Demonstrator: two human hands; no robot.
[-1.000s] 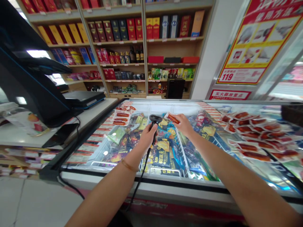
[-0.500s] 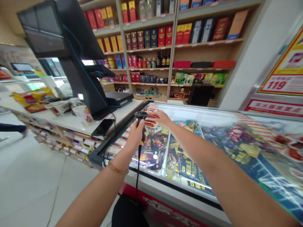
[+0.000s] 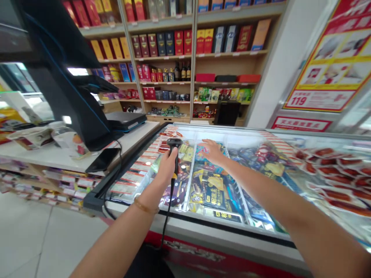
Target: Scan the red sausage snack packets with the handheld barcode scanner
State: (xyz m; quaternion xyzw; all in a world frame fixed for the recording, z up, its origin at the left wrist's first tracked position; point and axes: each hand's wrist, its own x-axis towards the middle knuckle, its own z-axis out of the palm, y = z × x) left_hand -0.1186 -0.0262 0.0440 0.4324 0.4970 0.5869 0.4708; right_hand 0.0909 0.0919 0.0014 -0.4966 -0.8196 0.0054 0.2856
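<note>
My left hand [image 3: 167, 166] is closed around the grip of a black barcode scanner [image 3: 174, 142], whose cable hangs down over the front of the freezer. The scanner is above packs in the chest freezer [image 3: 199, 222]. My right hand [image 3: 212, 151] reaches over the freezer with its fingers apart, and nothing shows in it. Beneath its fingertips lies a pink and blue packet [image 3: 201, 153]; whether they touch I cannot tell. Packs of red-brown sausages [image 3: 164, 147] lie behind and left of the scanner. Dark and yellow bags [image 3: 215, 191] fill the nearer compartment.
On the left, a counter [image 3: 139, 138] carries a black checkout terminal [image 3: 78, 100] and a dark phone [image 3: 103, 159]. More packed sausages [image 3: 342, 162] lie in the freezer's right part. Shelves [image 3: 164, 60] of boxes and bottles stand behind. A white pillar [image 3: 278, 65] rises at right.
My right hand has moved right, off the sausage packs, and its fingers have spread. My left hand still holds the scanner. The view has shifted to the right.
</note>
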